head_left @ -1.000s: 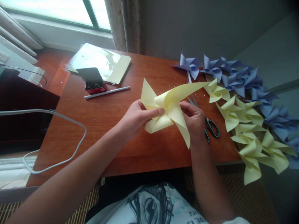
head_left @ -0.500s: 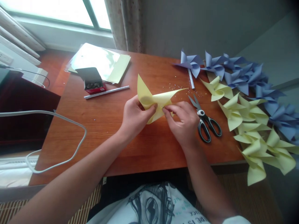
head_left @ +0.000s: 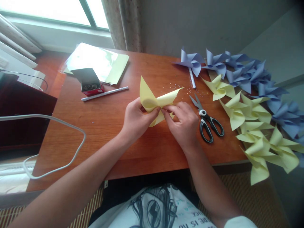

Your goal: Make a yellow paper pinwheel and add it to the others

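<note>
Brought the right hand (head_left: 184,125) in from the pinwheel's right edge since a second ago, uncovering the scissors (head_left: 202,113) fully; turned the yellow pinwheel (head_left: 169,97) too, showing less of its spread.

From the head view, the only one: holding the pinwheel up over the desk (head_left: 106,133), between both hands. Clasping its left part with the left hand (head_left: 135,117), thumb in front near the centre, other fingers mostly hidden behind. Pinching narrowly at the centre with the right thumb and forefinger, just beside the left thumb. Cannot tell of any small piece caught between those fingertips.

Probably at the step of securing the folded centre, to judge by the other yellow pinwheels (head_left: 236,110) at the right. Likely calls next for steady left-hand pressure on the gathered layers and fine right fingertip work, without creasing the curled paper.
</note>
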